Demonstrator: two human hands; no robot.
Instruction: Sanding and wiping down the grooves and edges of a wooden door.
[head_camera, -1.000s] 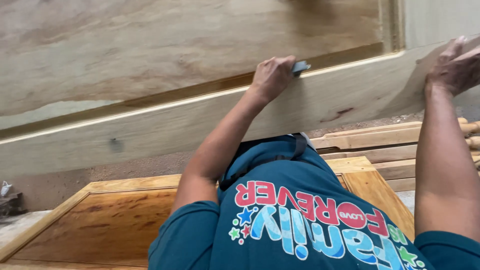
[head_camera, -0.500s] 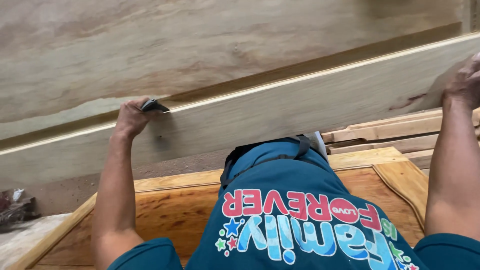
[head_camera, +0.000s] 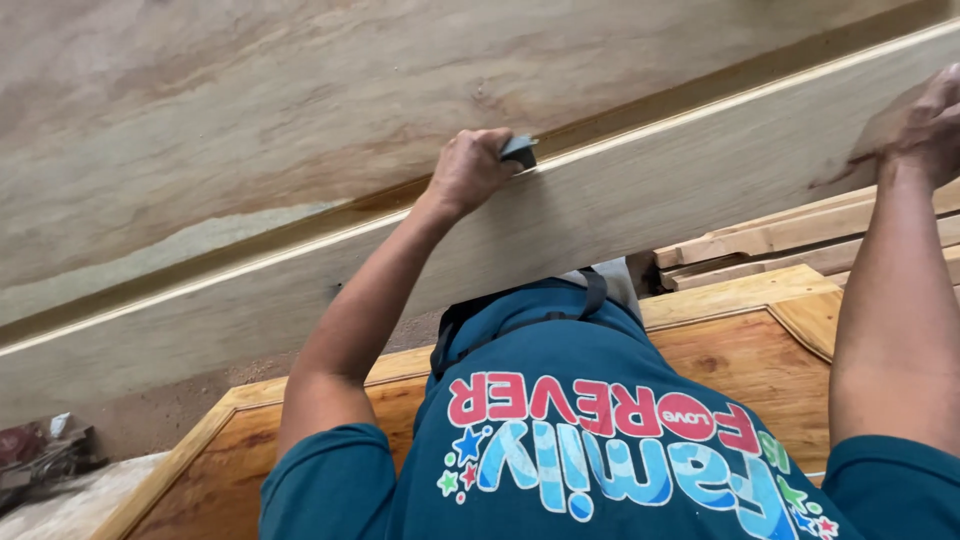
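Sandpaper (head_camera: 519, 150), a small dark folded piece, sits clenched in my left hand (head_camera: 468, 170), pressed against the moulded groove of the pale unfinished door (head_camera: 620, 200) tilted up before me; my right hand (head_camera: 925, 125) lies flat and open on the door's frame, with a varnished door panel (head_camera: 740, 350) lying below

Open door rail (head_camera: 640, 205) beside moulding ridge (head_camera: 700, 105)
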